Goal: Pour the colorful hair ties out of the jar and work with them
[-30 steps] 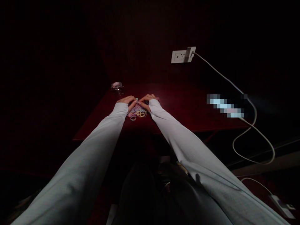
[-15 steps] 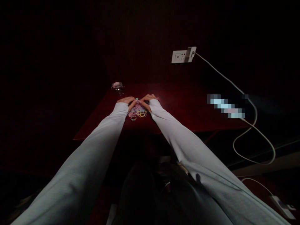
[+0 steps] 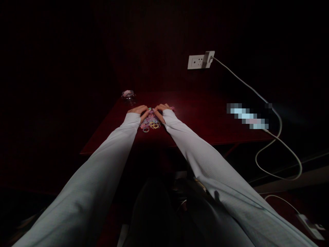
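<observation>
A pile of small colourful hair ties (image 3: 150, 122), pink, lilac and yellow, lies on the dark red table (image 3: 203, 127). My left hand (image 3: 138, 110) rests at the pile's left side, its fingers bent in and thumb close to them. Opposite it, my right hand (image 3: 160, 110) curls over the pile's right side with fingertips drawn together. Both sets of fingertips are close to each other above the hair ties. Whatever sits between them is too small to make out. A few pink pieces (image 3: 173, 108) show just beyond my right hand.
A clear jar (image 3: 129, 98) with a pinkish top stands at the table's back left. On the wall is a socket (image 3: 196, 62) with a plugged-in charger, whose white cable (image 3: 280, 120) loops down past a blurred-out object (image 3: 246, 116) at right. A power strip (image 3: 310, 227) lies lower right.
My fingertips, nearly meeting before, are now slightly farther apart, the right hand having shifted a little. The hair tie pile looks much the same.
</observation>
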`<state>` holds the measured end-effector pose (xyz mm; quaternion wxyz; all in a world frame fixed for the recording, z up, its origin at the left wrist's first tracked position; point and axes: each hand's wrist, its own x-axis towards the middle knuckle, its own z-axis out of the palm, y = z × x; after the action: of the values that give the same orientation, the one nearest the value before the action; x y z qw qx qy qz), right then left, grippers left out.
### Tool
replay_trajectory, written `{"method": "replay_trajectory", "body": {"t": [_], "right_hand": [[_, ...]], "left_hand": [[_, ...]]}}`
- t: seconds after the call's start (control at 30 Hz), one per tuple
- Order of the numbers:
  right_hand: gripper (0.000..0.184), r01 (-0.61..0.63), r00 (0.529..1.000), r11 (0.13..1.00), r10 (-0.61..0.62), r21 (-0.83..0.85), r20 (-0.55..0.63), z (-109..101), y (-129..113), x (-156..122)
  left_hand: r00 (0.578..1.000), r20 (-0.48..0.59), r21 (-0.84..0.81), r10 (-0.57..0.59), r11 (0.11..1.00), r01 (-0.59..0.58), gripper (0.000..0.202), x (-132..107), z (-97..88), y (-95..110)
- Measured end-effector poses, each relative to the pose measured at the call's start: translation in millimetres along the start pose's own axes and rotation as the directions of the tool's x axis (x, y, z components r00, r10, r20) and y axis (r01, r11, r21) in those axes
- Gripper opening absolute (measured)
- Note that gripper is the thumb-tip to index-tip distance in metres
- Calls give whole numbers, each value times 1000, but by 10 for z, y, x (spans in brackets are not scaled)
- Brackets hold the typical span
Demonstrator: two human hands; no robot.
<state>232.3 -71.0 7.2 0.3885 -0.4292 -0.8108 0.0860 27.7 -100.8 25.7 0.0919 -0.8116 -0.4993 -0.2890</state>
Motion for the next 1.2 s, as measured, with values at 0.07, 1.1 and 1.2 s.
{"method": "replay_trajectory", "body": {"t": [0.07, 1.1, 1.2], "right_hand": [[25, -15, 1000, 1000, 15, -1, 15, -7, -13, 7], [53, -61, 998, 998, 61, 33, 5, 13, -14, 19], [51, -71, 997, 996, 71, 46, -1, 20, -5, 20]], "left_hand": [[1000, -2, -2, 4, 1000, -4, 30, -3, -2, 6], [996, -49, -72, 73, 994, -76, 29, -11, 27, -20], [994, -73, -86, 83, 992, -89, 30, -10, 43, -31]]}}
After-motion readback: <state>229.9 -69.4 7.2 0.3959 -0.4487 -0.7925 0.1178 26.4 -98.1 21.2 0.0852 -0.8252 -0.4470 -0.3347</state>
